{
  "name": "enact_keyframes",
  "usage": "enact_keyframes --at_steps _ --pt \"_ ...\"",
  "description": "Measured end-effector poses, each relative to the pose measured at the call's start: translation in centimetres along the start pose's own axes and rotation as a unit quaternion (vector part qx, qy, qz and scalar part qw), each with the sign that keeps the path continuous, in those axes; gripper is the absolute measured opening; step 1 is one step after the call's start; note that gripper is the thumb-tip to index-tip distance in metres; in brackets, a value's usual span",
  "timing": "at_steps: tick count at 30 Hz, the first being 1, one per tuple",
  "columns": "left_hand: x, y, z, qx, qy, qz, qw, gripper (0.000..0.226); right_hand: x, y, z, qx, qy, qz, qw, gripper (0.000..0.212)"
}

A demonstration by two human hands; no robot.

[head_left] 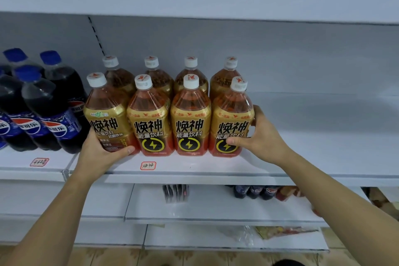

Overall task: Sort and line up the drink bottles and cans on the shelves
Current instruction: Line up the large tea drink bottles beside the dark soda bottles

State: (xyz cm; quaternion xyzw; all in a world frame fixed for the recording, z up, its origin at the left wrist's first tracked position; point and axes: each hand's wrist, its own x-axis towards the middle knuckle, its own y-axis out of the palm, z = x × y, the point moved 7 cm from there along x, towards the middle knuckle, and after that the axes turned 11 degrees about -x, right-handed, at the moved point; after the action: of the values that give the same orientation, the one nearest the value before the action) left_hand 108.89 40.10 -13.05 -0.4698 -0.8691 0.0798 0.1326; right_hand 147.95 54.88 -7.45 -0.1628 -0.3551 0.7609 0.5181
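Several gold-labelled energy drink bottles with white caps stand in two rows on the white middle shelf (194, 168). My left hand (101, 153) grips the leftmost front bottle (105, 114) low on its side, thumb across the label. That bottle is turned so its label faces partly right. My right hand (261, 136) grips the rightmost front bottle (231, 121), thumb on the front and fingers round its right side. Between them stand two front bottles (151, 119) with labels facing forward. A back row of bottles (192, 75) stands behind.
Dark cola bottles (43, 106) with blue caps crowd the shelf to the left, touching the energy drinks. The shelf stretches bare to the right (323, 125). Handwritten price tags (148, 165) sit on the shelf edge. Lower shelves hold small bottles (259, 192) and packets.
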Motion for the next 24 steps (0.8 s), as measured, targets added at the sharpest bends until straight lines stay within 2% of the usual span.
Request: enact_keyframes --at_steps 6,9,13,14,17,18,20,22,24 --pt "0.4 -0.1 0.4 -0.003 0.002 0.010 1.000 0.088 0.3 0.2 0.1 -0.002 -0.003 -0.005 1.000 0.090" --pt "0.4 -0.2 0.5 -0.002 0.005 0.006 1.000 0.081 0.2 0.5 -0.1 0.000 -0.004 -0.017 1.000 0.087" --pt "0.3 0.0 0.4 -0.003 0.003 0.003 1.000 0.079 0.2 0.3 0.0 0.044 -0.027 0.034 0.998 0.086" --pt "0.3 0.1 0.4 -0.002 0.002 0.003 1.000 0.080 0.6 -0.6 0.4 0.064 -0.040 0.025 0.997 0.081" --pt "0.5 -0.1 0.5 0.003 0.003 0.003 1.000 0.082 3.8 -5.3 1.0 0.114 -0.046 -0.077 0.989 0.070" --pt "0.5 -0.1 0.5 0.004 0.005 0.003 1.000 0.085 5.5 -6.4 1.6 0.108 -0.039 -0.079 0.990 0.066" --pt "0.4 0.0 0.5 0.003 0.008 0.004 1.000 0.090 8.8 -6.4 3.1 0.072 -0.035 -0.001 0.997 0.067" --pt "0.3 0.1 0.4 0.002 0.006 0.001 1.000 0.085 11.2 -4.8 3.9 0.040 -0.028 0.089 0.995 0.071" --pt "0.3 0.2 0.3 0.000 0.001 0.000 1.000 0.079 12.2 -3.2 4.2 0.026 -0.038 0.150 0.988 0.060"
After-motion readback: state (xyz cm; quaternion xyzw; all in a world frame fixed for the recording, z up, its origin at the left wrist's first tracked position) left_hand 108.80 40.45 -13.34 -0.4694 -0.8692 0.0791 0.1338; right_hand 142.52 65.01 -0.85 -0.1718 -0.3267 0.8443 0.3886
